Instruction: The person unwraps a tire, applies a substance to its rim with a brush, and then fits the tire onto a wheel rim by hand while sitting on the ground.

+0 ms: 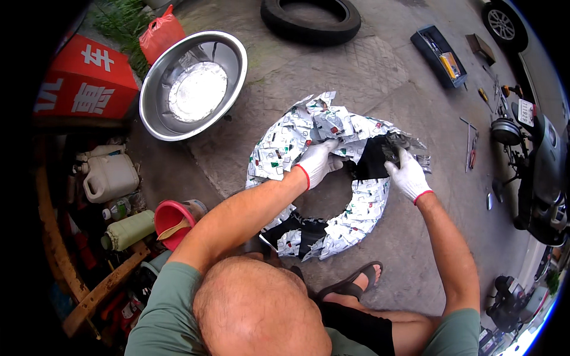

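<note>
Black tyre-like ring (373, 161), partly clad in torn white patterned film (276, 151): under both hands. Left white-gloved hand (319, 162): fingers curled at film, grip unclear. Right white-gloved hand (408, 173): narrowed on crumpled grey strip (399, 142). Step, apparently: unwrapping; next needs steady pull.

Stained grey concrete floor (380, 77) in daylight

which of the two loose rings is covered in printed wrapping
The ring the left hand and right hand are touching, with black showing only in gaps; the tyre at the picture's top is bare black.
</note>
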The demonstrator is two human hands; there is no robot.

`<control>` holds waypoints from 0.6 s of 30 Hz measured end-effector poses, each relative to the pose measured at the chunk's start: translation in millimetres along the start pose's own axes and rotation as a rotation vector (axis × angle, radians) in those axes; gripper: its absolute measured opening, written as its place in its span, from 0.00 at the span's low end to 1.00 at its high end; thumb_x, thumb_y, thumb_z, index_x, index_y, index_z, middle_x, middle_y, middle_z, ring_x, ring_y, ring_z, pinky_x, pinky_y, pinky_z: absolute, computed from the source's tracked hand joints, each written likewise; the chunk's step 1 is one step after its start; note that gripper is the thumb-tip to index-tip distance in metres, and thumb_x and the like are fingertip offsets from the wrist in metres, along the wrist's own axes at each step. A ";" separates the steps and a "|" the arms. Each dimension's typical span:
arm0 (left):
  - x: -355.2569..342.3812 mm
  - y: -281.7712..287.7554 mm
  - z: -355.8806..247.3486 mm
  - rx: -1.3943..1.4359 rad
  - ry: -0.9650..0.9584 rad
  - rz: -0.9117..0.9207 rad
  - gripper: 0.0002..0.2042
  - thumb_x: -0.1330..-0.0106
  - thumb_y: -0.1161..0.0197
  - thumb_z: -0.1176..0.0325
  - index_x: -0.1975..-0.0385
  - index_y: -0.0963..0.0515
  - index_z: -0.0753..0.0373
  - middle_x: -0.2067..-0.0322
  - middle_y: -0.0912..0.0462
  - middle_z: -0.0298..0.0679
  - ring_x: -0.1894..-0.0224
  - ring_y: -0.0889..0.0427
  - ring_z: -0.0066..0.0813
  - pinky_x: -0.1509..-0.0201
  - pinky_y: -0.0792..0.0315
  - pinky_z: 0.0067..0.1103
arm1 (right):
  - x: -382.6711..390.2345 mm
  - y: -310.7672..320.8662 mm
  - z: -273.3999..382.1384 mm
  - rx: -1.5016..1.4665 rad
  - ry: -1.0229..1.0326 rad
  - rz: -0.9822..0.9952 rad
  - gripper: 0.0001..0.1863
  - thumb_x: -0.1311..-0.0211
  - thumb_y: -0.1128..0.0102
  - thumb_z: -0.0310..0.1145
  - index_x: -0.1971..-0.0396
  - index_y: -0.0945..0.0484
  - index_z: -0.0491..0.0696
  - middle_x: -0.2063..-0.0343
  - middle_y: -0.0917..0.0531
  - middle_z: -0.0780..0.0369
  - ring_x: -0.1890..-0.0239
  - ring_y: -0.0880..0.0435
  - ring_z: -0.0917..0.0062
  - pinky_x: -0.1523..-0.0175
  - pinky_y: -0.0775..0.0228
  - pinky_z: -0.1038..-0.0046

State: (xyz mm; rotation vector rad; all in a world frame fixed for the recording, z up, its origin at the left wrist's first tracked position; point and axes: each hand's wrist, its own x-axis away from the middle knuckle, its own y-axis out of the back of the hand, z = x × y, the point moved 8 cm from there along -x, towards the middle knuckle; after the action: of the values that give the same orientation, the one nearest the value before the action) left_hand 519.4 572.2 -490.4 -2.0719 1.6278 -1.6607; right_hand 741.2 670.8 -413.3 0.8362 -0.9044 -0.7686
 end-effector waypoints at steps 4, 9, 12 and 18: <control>6.7 -17.3 -21.0 0.061 -0.059 -0.083 0.12 0.21 0.45 0.62 0.46 0.22 0.56 0.52 0.15 0.34 0.54 0.15 0.28 0.61 0.22 0.26 | 4.6 -24.6 -4.7 -0.113 -0.034 0.010 0.33 0.33 0.36 0.43 0.34 0.31 0.39 0.41 0.20 0.43 0.39 0.20 0.50 0.34 0.29 0.59; 18.7 -33.0 -124.3 0.033 -0.362 0.081 0.17 0.21 0.48 0.63 0.38 0.28 0.62 0.42 0.19 0.40 0.40 0.21 0.36 0.43 0.25 0.33 | -1.7 -21.7 8.1 -0.297 -0.130 -0.004 0.30 0.35 0.34 0.42 0.38 0.27 0.40 0.43 0.18 0.44 0.39 0.20 0.50 0.34 0.29 0.60; 30.0 -28.7 -141.7 -0.072 -0.411 0.019 0.25 0.21 0.50 0.64 0.29 0.37 0.69 0.34 0.26 0.46 0.32 0.26 0.41 0.35 0.28 0.37 | -12.9 -20.7 -2.1 -0.264 -0.082 -0.153 0.30 0.36 0.33 0.42 0.40 0.25 0.40 0.46 0.17 0.44 0.40 0.19 0.50 0.34 0.29 0.59; 41.2 -20.1 -49.0 -0.187 -0.031 0.245 0.23 0.26 0.44 0.69 0.34 0.32 0.70 0.41 0.21 0.49 0.43 0.17 0.40 0.43 0.21 0.31 | -33.0 -20.4 1.2 -0.325 -0.152 -0.225 0.42 0.39 0.30 0.42 0.30 0.36 0.40 0.35 0.27 0.42 0.34 0.26 0.50 0.29 0.35 0.56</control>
State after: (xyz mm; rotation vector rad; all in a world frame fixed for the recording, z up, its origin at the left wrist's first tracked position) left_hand 492.9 578.5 -429.1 -1.8649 2.0016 -1.4415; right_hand 722.3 688.8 -442.0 0.6024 -0.7979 -1.1545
